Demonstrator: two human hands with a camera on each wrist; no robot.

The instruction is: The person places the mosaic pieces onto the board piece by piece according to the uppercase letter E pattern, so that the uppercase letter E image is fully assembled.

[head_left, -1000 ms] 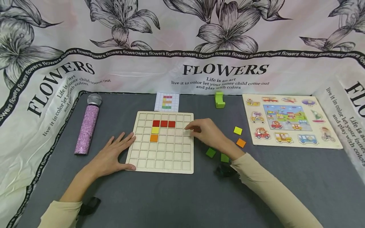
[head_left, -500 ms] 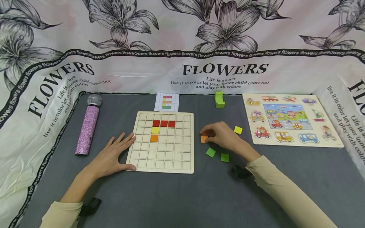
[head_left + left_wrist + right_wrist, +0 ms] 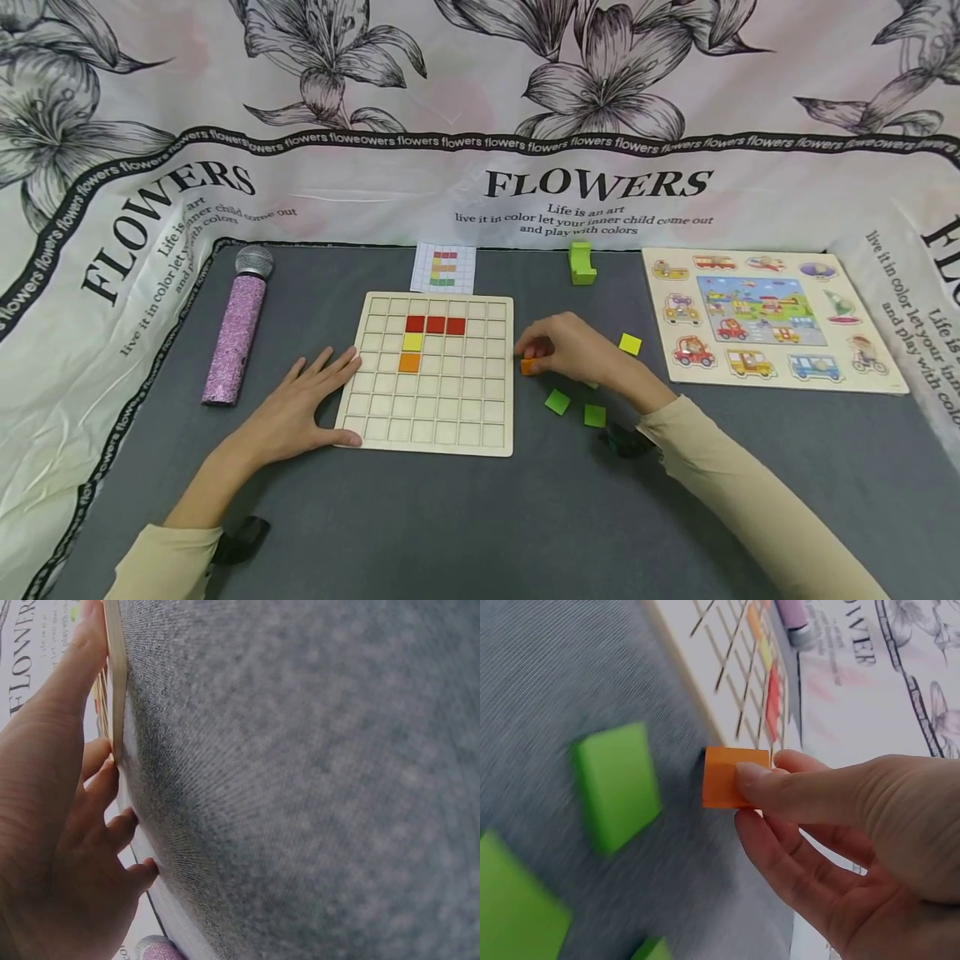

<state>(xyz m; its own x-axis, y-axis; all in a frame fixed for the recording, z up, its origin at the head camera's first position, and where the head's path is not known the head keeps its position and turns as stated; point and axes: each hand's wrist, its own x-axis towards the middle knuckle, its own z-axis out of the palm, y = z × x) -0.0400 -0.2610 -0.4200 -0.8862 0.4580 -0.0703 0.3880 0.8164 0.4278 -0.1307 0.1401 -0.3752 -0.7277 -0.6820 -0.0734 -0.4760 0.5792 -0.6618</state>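
Observation:
My right hand (image 3: 573,350) pinches an orange square tile (image 3: 724,778) between thumb and fingertips, just off the right edge of a pale wooden grid board (image 3: 457,417). The right wrist view shows the tile's flat face toward the camera, the thumb across its edge. My left hand (image 3: 296,412) lies with fingers spread at the board's left edge, thumb near its lower left corner. In the left wrist view, the thumb (image 3: 79,664) lies along the board's edge. On the board sit several red tiles (image 3: 435,326) in a row, with a yellow tile (image 3: 412,342) and an orange tile (image 3: 408,362) below.
Loose green tiles (image 3: 557,402) and a yellow tile (image 3: 630,343) lie right of the board. Behind it is a pattern card (image 3: 443,268). A green block (image 3: 581,264) stands farther back, a picture puzzle (image 3: 776,321) at right, a glittery pink microphone (image 3: 236,333) at left.
My right hand has drawn back from over the board's right edge, picked up an orange tile beside it, then shifted slightly left with it. The left hand has stayed in place.

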